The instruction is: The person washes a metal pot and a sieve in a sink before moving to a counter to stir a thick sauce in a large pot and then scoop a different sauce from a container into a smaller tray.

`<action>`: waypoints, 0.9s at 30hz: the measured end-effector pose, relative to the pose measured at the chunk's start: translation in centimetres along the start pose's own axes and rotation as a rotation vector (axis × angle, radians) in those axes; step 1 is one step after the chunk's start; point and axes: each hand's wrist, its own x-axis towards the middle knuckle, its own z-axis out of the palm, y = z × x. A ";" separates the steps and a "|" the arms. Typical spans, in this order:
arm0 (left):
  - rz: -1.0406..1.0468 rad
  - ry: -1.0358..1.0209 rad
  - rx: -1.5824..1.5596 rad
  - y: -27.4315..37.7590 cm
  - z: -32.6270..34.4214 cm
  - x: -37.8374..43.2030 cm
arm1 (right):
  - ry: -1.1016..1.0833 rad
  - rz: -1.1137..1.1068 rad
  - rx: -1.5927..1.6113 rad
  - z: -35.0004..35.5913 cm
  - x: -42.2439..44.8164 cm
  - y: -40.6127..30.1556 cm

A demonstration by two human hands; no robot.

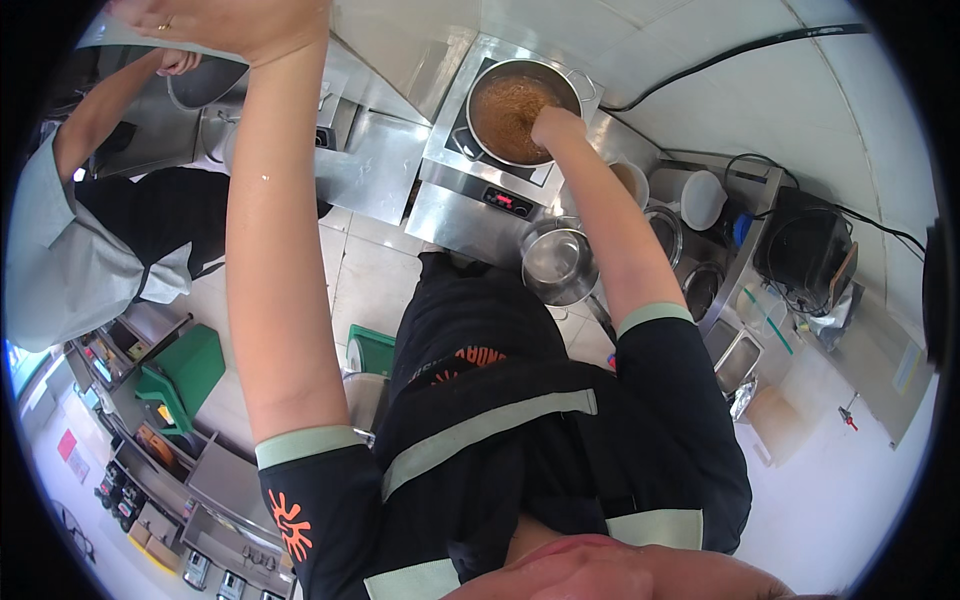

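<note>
A steel two-handled pot [469, 112] of brown, swirled-looking liquid [510, 112] stands on an induction cooker [450, 154]. My right hand [559, 129] is over the right part of the pot, its fingers turned down towards the liquid. What those fingers hold, if anything, is hidden behind the hand. My left hand [225, 26] is raised at the upper left, with a ring on one finger. The top edge of the view cuts it off, so its grip does not show.
Below the cooker's lit control panel [508, 201] is an empty-looking steel pot [559, 266]. White tubs [703, 200] and a black appliance [799, 240] stand to the right. At left, a co-worker's hand [178, 61] is by a large pan [206, 82]. A black cable [720, 60] crosses the wall.
</note>
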 end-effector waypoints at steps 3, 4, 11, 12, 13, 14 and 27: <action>-0.011 0.004 -0.026 0.2 0.3 0.0 | -0.131 -0.123 -0.072 -0.7 3.0 0.3; -0.003 0.005 -0.004 -0.1 0.1 -0.1 | -0.133 -0.128 -0.078 -0.6 2.4 0.0; 0.023 0.023 -0.005 -0.1 0.8 -0.9 | -0.037 -0.054 -0.010 0.1 2.0 0.4; 0.031 0.021 0.021 -0.4 0.4 -0.6 | -0.040 -0.074 -0.002 -0.4 2.2 -0.2; 0.039 0.019 0.046 -0.7 0.0 -0.3 | -0.039 -0.087 -0.010 -0.1 1.8 -0.6; 0.043 0.021 0.060 -1.0 -0.2 -0.1 | 0.029 -0.059 -0.002 0.6 1.1 -0.9; 0.075 0.032 0.066 -2.2 0.7 -0.9 | -0.174 -0.044 -0.019 -1.7 1.8 -2.2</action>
